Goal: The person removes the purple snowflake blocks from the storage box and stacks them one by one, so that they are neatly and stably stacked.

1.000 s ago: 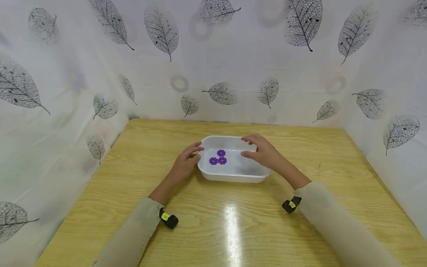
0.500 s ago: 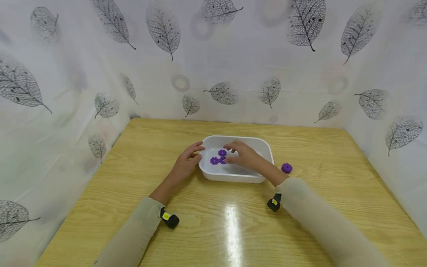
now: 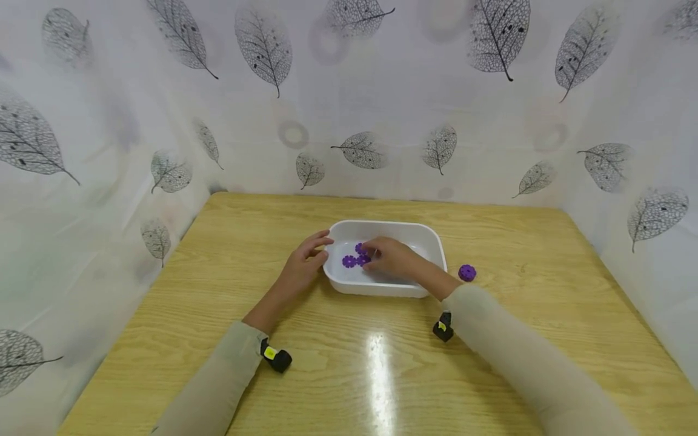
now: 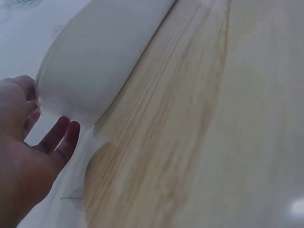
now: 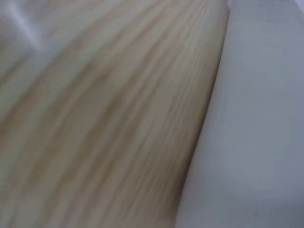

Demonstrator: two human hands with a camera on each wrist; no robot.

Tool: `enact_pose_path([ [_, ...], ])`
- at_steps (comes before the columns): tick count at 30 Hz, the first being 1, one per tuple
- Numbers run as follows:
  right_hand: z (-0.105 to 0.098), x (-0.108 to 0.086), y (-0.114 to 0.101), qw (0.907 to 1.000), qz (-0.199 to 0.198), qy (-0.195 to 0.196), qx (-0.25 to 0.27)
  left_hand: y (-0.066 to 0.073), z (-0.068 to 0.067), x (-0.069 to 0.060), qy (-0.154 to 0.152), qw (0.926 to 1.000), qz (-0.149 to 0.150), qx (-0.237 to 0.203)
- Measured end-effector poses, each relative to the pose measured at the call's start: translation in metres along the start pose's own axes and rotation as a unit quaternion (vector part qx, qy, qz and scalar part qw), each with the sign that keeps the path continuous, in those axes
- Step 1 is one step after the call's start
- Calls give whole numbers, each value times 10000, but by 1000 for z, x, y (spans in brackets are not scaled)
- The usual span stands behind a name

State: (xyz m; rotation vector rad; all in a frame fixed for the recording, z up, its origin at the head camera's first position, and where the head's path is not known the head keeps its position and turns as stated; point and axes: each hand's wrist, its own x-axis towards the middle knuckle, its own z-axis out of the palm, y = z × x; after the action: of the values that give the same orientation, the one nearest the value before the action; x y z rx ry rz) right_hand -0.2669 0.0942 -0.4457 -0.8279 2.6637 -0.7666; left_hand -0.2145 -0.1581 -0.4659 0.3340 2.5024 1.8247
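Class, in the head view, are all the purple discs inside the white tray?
No, at least one purple notched disc sits on the wooden table beside the white tray.

- And here we are at a small screened-off tabletop booth; home, lab or office beyond, I can't tell!
- Pale leaf-print sheeting [image 3: 392,109] walls it in at the back, left and right.
- Centre stage, a wood-grain table [image 3: 327,375], a bright streak of glare [image 3: 380,384] across it.
- Black wrist cameras [image 3: 280,361] say recording setup!
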Motion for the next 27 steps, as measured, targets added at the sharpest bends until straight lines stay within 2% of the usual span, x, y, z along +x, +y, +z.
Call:
enact_pose_path([
  [13, 2, -3, -1, 9994, -5, -61, -327, 7, 0, -2, -26, 9999, -101, -22],
  [15, 2, -3, 0, 9995, 19, -82, -318, 2, 0, -1, -12, 10000, -66, -12],
  [22, 2, -3, 0, 9994, 118, -180, -264, 2, 0, -1, -2, 9999, -108, -32],
  [27, 1, -3, -1, 9995, 282, -174, -11, 2, 0, 0, 41, 9999, -97, 21],
])
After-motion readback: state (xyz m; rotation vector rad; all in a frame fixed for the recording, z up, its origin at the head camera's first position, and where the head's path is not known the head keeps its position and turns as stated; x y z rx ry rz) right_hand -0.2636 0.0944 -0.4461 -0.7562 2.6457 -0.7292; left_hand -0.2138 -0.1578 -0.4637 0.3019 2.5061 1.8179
